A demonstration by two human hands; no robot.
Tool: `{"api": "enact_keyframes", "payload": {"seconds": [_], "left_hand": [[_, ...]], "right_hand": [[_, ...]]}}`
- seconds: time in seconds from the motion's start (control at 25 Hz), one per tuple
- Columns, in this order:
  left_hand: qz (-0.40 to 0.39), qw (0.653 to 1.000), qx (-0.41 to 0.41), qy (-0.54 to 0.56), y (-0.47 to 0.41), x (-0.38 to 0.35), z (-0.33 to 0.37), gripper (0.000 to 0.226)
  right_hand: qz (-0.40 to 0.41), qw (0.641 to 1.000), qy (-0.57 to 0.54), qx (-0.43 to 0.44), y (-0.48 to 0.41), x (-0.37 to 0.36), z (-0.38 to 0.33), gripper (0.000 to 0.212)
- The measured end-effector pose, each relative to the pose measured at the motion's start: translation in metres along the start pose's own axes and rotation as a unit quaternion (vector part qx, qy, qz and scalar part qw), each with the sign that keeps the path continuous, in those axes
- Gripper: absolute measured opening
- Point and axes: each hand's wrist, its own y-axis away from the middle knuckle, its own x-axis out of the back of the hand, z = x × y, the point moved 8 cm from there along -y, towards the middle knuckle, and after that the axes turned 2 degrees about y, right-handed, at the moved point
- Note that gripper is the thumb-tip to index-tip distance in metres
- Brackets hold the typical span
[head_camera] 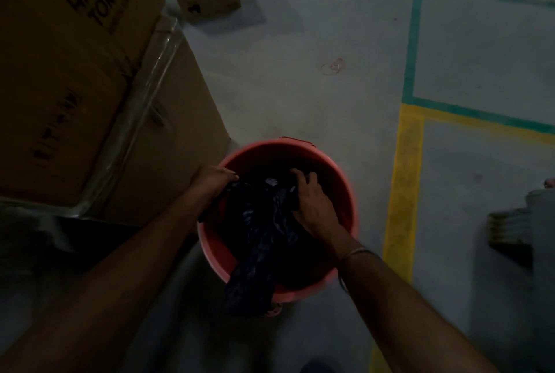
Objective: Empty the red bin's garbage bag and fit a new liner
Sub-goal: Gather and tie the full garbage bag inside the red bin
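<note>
A: Left hand (214, 182) at the bin (345, 192) rim's left side, fingers clenched on the bag (258, 240) edge.

B: And the bag itself?

A: Mostly inside the bin, bunched. Long axis runs from the hands back toward the person; its tail hangs over the near rim.

B: Right hand (312, 204)?

A: Inside the bin mouth, right of centre, fingers curled into the bag's top. Both hands on the same upper edge, left one nearer the rim.

B: So the mouth lies between them.

A: Looks so. Too dark to say if it's the old bag or the liner.
</note>
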Motion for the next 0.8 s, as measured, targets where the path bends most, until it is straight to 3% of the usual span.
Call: {"api": "enact_keyframes", "payload": {"seconds": [0.08,0.16,0.36,0.44,0.52,0.68,0.8], "left_hand": [[-0.006,1.000,-0.002,0.021,0.001,0.000,0.001,0.005],[-0.013,0.999,-0.016,0.034,0.001,0.000,0.006,0.006],[-0.055,0.992,-0.088,0.068,0.005,-0.010,0.031,0.022],[-0.065,0.989,-0.095,0.095,0.006,-0.011,0.033,0.022],[-0.044,0.987,-0.080,0.132,0.008,-0.006,0.029,0.023],[-0.010,0.977,0.024,0.212,0.015,0.004,0.004,0.043],[-0.014,0.980,0.063,0.191,0.029,0.006,-0.017,0.048]], "right_hand": [[-0.038,0.994,-0.084,0.065,-0.015,0.003,-0.014,0.077],[-0.069,0.985,-0.120,0.107,-0.028,0.005,-0.025,0.060],[-0.130,0.973,-0.153,0.115,-0.045,0.003,-0.038,0.050],[-0.125,0.975,-0.141,0.115,-0.053,0.001,-0.040,0.037],[-0.103,0.977,-0.160,0.100,-0.058,0.004,-0.040,0.024],[-0.093,0.979,-0.166,0.075,-0.056,0.006,-0.034,0.025],[-0.066,0.977,-0.194,0.061,-0.053,0.011,-0.027,0.023]]}}
